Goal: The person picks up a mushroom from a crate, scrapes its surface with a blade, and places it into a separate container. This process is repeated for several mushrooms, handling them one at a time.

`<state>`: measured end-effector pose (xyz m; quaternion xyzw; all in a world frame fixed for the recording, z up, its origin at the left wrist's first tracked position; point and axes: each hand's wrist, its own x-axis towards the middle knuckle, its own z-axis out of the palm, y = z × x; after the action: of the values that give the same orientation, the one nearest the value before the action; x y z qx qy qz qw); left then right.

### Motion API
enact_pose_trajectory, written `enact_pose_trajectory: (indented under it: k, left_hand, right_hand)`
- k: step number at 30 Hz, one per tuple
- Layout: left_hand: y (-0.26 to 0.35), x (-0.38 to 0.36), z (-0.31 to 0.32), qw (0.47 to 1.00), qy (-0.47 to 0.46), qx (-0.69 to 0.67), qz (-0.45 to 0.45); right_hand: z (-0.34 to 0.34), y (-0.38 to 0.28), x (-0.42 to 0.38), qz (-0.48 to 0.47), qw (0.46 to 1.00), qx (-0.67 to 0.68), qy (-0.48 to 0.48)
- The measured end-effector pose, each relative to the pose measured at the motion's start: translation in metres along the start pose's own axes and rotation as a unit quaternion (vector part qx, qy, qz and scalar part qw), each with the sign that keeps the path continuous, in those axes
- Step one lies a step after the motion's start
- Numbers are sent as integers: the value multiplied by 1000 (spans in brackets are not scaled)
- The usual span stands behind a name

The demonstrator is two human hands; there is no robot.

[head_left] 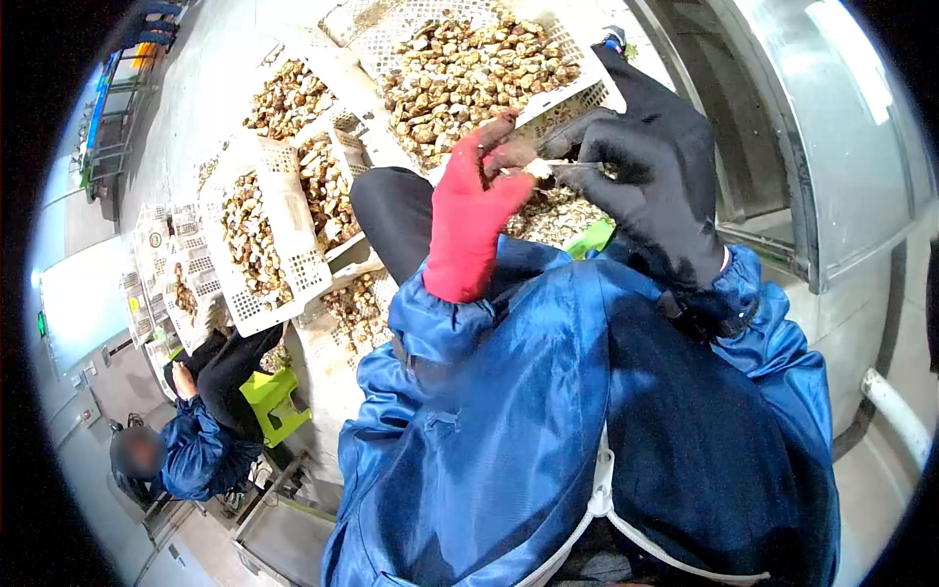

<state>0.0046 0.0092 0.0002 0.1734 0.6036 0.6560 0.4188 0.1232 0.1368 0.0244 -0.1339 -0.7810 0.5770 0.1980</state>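
My left hand (468,210), in a red glove with dirty fingertips, is closed on a small mushroom whose pale part (537,169) shows between the hands. My right hand (641,181), in a black glove, grips a thin, light-coloured blade, apparently a small knife (575,165), whose tip is at the mushroom. Its handle is hidden in the glove. Just beyond my hands is a white plastic crate (577,103) holding many brown and pale mushrooms (469,78). Below the hands lies a heap of small pale cut pieces (556,217), partly covered by my arms.
More white crates (284,210) of mushrooms stand to the left, with loose pale bits (360,311) on the floor. A co-worker (201,445) in blue sits there by a green stool (274,403). A metal-framed glass structure (841,127) stands at the right.
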Motion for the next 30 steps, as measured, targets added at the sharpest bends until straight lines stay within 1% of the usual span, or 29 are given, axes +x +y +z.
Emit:
enact_pose_trajectory:
  k: [1, 2, 3, 5, 6, 9, 10, 13, 16, 17, 18, 19, 21, 22, 25, 26, 27, 28, 29, 30]
  left_hand:
    - [3, -2, -1, 995, -18, -87, -40]
    - [3, -2, -1, 998, -18, -53, -32]
    - [3, -2, -1, 999, -18, -19, -23]
    - [1, -1, 0, 999, -1, 6, 37]
    - [0, 0, 1, 997, 7, 18, 68]
    - [10, -5, 7, 985, 31, 114, 124]
    - [7, -5, 10, 977, 48, 139, 156]
    - [8, -6, 10, 983, 33, 104, 148]
    - [4, -2, 1, 991, 5, 76, 106]
    - [3, -2, 1, 991, 1, 75, 108]
    - [2, -1, 0, 991, -4, 73, 110]
    - [1, -1, 0, 991, -8, 72, 112]
    - [1, -2, 5, 985, 2, 85, 149]
    - [0, -3, 8, 981, 9, 92, 168]
    - [-9, -1, 7, 960, -27, 121, 249]
    - [-14, 2, 6, 956, -40, 94, 274]
    - [-15, -2, 6, 965, -20, 116, 234]
    - [-13, -1, 4, 970, -29, 109, 216]
    - [-9, -2, 1, 975, -38, 102, 195]
    - [2, -5, -2, 983, -18, 87, 162]
  right_hand:
    - [-1, -3, -1, -17, 999, -40, -7]
    - [2, -5, -1, -51, 999, -2, 4]
    - [2, -5, -1, -31, 999, 12, -3]
    - [3, -2, -2, 8, 999, 39, -17]
    - [7, 8, -2, -21, 998, 49, 32]
    - [8, 15, -2, -13, 999, 46, 22]
    - [11, 16, -1, -60, 997, -21, 36]
    - [8, 7, -1, -6, 1000, -13, 10]
    - [5, -6, 0, 96, 991, 85, 36]
    - [3, -8, 0, 134, 982, 122, 46]
    - [5, 0, 0, 126, 977, 168, 43]
    - [4, 5, -1, 124, 983, 135, 33]
    - [4, 11, 0, 117, 991, 68, 11]
    - [7, 7, 0, 108, 984, 145, -1]
    - [13, 16, -1, 28, 998, 34, 41]
    - [9, 9, 1, 83, 991, 105, 12]
    - [10, 0, -1, 157, 978, 122, 57]
    - [8, -1, 2, 169, 973, 144, 59]
    - [5, 1, 1, 173, 975, 121, 66]
    - [-2, 12, 5, 144, 988, -10, 50]
